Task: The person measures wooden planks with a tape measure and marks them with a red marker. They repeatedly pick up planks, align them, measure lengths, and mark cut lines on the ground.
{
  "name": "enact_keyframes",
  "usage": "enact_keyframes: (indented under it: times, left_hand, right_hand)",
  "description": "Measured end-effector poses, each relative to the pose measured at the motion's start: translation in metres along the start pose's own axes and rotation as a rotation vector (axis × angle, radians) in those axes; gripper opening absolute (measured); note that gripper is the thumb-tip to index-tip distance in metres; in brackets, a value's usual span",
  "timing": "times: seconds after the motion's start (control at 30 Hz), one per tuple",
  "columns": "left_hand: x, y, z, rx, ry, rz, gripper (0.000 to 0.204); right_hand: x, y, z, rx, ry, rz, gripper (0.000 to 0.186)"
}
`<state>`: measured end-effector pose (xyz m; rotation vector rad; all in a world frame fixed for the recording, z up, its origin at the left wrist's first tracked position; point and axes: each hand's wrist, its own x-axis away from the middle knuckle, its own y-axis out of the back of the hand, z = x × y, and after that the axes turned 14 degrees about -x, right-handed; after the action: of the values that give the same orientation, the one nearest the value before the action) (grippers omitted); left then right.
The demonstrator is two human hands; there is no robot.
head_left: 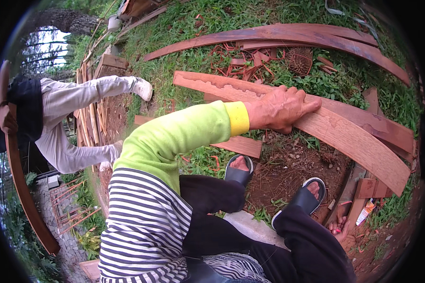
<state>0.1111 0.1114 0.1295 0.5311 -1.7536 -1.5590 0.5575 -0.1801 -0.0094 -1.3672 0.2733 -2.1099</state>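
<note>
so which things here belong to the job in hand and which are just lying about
Seemingly in the job:
- light curved plank, gripped by the left hand

Seemingly just lying about:
- long curved board on the grass
- reddish wood scraps
- round brown spiky thing
- white-and-orange packet

The curved plank (349, 140) under the left grip (281, 109) bars the way forward. Beyond it, the grass (193, 62) leaves a passage at left; wood scraps (257, 61) and a spiky round thing (299, 62) clutter the middle, before the far boards (278, 33). Nearer, bare soil (281, 177) lies open between 2 sandals (239, 176); wood pieces (370, 188) obstruct the right side.
</note>
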Motion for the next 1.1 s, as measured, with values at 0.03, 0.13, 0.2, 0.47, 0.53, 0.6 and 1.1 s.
enact_keyframes:
  times: [0.03,0.13,0.2,0.47,0.53,0.6,1.1]
  left_hand:
    - [0.014,0.004,-0.005,0.011,-0.011,0.030,0.095]
    - [0.058,0.021,-0.009,0.016,-0.016,0.080,0.095]
    - [0.089,0.006,-0.007,0.011,0.026,0.066,0.096]
    - [0.142,-0.059,-0.007,-0.052,0.233,0.028,0.076]
    - [0.160,-0.083,0.004,-0.063,0.282,0.007,0.075]
    - [0.185,-0.101,0.022,-0.090,0.312,0.004,0.076]
    - [0.373,-0.189,0.057,-0.149,0.722,0.363,0.105]
  right_hand:
    - [-0.001,-0.003,-0.001,0.008,0.002,-0.005,0.029]
    - [-0.002,-0.008,-0.004,0.017,-0.002,0.002,0.029]
    - [-0.005,-0.010,-0.005,0.039,-0.004,0.004,0.030]
    - [-0.010,-0.020,-0.006,0.118,-0.011,0.014,0.030]
    - [-0.011,-0.023,-0.007,0.139,-0.022,0.023,0.030]
    - [-0.012,-0.024,-0.007,0.146,-0.012,0.024,0.030]
    - [0.002,-0.028,0.002,0.160,0.016,0.051,0.030]
